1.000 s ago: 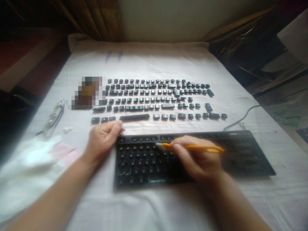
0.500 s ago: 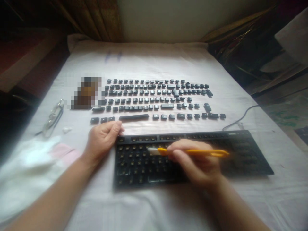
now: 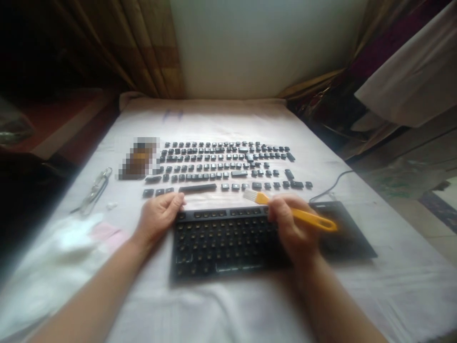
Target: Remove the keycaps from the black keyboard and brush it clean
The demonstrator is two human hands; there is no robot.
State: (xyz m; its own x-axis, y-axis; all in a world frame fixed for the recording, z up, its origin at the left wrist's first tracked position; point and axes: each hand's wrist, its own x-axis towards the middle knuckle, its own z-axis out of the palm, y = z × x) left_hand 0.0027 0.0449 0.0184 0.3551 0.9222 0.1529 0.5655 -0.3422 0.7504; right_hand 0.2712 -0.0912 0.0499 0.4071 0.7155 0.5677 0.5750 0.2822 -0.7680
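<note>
A black keyboard base (image 3: 228, 243) without its keycaps lies on the cloth-covered table. My left hand (image 3: 160, 214) is closed at its upper left corner, thumb and fingers pinching the edge. In my right hand (image 3: 294, 224) is a yellow brush (image 3: 310, 218), its pale bristles pointing left, just beyond the keyboard's far edge. The right hand hides part of the base's right half. Behind the base, loose black keycaps (image 3: 198, 187) are laid out in several rows.
A white and pink cloth (image 3: 67, 257) lies at the left, with a coiled cable (image 3: 94, 190) beyond it. A blurred-out object (image 3: 139, 159) stands left of the keycaps. The keyboard's cord (image 3: 330, 183) runs off right. A curtain (image 3: 143, 47) hangs behind.
The brush has moved from over the left part of the keyboard to past its far edge, further right. My left hand still holds the corner. The camera view has tilted up.
</note>
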